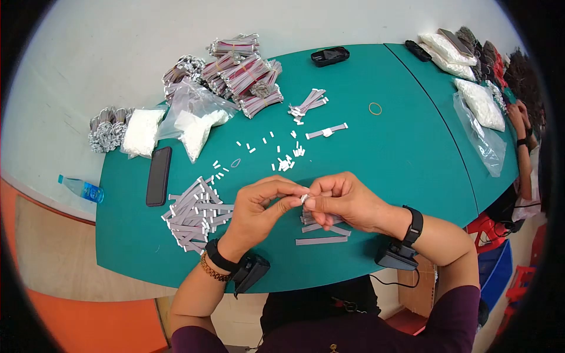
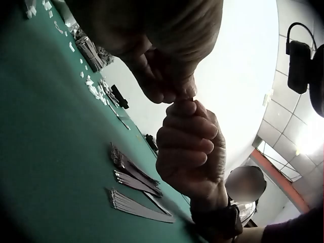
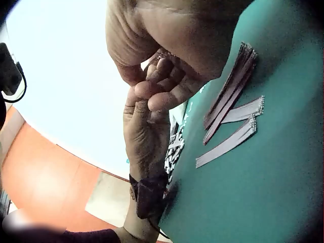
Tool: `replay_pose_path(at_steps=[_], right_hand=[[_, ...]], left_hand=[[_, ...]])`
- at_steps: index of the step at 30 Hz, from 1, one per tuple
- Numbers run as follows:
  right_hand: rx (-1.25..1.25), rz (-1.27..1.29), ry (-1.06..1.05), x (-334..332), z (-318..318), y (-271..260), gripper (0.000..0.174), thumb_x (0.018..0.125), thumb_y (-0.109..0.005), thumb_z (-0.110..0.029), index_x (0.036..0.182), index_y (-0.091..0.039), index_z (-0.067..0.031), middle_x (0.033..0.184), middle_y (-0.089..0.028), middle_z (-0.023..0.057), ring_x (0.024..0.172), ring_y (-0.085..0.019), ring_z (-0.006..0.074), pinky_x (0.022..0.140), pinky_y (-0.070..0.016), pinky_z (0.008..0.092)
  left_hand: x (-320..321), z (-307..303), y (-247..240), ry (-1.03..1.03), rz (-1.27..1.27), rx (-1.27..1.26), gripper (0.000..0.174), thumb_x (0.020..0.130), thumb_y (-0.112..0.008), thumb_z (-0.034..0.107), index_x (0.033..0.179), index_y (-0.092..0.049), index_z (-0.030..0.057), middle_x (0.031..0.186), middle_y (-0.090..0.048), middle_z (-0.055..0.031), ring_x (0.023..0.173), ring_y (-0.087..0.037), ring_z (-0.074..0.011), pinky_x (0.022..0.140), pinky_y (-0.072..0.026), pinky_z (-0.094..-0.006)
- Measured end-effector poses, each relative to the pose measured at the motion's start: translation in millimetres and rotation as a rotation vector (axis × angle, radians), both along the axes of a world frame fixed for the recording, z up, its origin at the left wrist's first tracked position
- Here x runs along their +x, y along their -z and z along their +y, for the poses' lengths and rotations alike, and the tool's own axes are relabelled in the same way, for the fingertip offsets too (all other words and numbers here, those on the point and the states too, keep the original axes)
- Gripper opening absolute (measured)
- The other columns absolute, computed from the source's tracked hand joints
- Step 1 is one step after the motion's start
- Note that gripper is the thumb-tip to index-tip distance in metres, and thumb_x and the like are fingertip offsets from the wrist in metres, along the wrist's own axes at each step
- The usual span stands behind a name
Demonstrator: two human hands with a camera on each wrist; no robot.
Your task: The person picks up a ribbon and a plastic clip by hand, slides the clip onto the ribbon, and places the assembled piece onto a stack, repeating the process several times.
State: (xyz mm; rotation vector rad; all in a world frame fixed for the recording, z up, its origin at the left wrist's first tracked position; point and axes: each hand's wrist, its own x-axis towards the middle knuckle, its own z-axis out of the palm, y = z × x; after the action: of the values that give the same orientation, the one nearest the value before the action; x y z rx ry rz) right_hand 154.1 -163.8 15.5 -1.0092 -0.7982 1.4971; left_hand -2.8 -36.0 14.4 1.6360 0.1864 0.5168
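Observation:
A small white piece (image 1: 304,199) is pinched between the fingertips of both hands, above the green table. The left hand (image 1: 259,213) holds it from the left with thumb and forefinger; the right hand (image 1: 347,203) grips it from the right, its other fingers curled. In both wrist views the fingertips of the left hand (image 2: 157,45) and right hand (image 2: 190,147) meet and mostly hide the piece. Grey flat cable strips (image 1: 322,240) lie under and beside the right hand. Left of the left hand spreads a pile of grey strips with white ends (image 1: 197,217).
Loose white pieces (image 1: 286,163) lie beyond the hands. Farther back are cable bundles (image 1: 244,76), bags of white pieces (image 1: 197,130), a black case (image 1: 329,56) and a rubber band (image 1: 375,108). A phone (image 1: 159,176) rests at the left. Another person's arm (image 1: 524,153) shows at the right.

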Motion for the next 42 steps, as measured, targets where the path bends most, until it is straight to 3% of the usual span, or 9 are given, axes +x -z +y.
replay_pose_path(at_steps=[3,12,24,42], right_hand=[[0.012,-0.023,-0.004,0.8,-1.4,0.0,0.013,0.088,-0.060,-0.014,0.083,-0.061,-0.0020,0.067,-0.060,0.0036,0.056,-0.055,0.0077,0.051,-0.0440,0.0205],[-0.008,0.070,-0.004,-1.5,-2.7,1.9,0.016,0.089,-0.060,-0.016,0.080,-0.059,-0.0022,0.067,-0.060,0.0036,0.056,-0.055,0.0077,0.051,-0.0443,0.0201],[0.050,-0.078,0.018,-0.3,0.2,-1.0,0.015,0.090,-0.059,-0.017,0.084,-0.062,-0.0028,0.068,-0.062,0.0043,0.056,-0.056,0.0076,0.051,-0.0434,0.0196],[0.126,-0.112,0.060,-4.3,-4.4,0.9,0.015,0.091,-0.057,-0.013,0.083,-0.063,-0.0019,0.068,-0.062,0.0038,0.058,-0.056,0.0061,0.051,-0.0434,0.0184]], left_hand=[[-2.1,1.9,0.0,0.035,0.042,0.094,0.015,0.082,-0.061,-0.003,0.097,-0.065,-0.0047,0.095,-0.062,-0.0120,0.086,-0.060,-0.0157,0.075,-0.0480,-0.0250],[-1.7,-3.2,-8.2,-0.016,0.017,0.342,0.014,0.080,-0.063,-0.002,0.094,-0.066,-0.0014,0.088,-0.064,-0.0109,0.081,-0.060,-0.0161,0.072,-0.0473,-0.0246],[-1.1,4.7,1.4,0.054,-0.009,0.007,0.016,0.083,-0.060,-0.003,0.099,-0.064,-0.0050,0.097,-0.061,-0.0120,0.087,-0.059,-0.0158,0.078,-0.0474,-0.0255],[-1.7,1.4,-0.6,0.069,-0.001,0.016,0.017,0.084,-0.061,0.000,0.100,-0.064,-0.0048,0.097,-0.062,-0.0119,0.087,-0.059,-0.0146,0.076,-0.0469,-0.0236]])
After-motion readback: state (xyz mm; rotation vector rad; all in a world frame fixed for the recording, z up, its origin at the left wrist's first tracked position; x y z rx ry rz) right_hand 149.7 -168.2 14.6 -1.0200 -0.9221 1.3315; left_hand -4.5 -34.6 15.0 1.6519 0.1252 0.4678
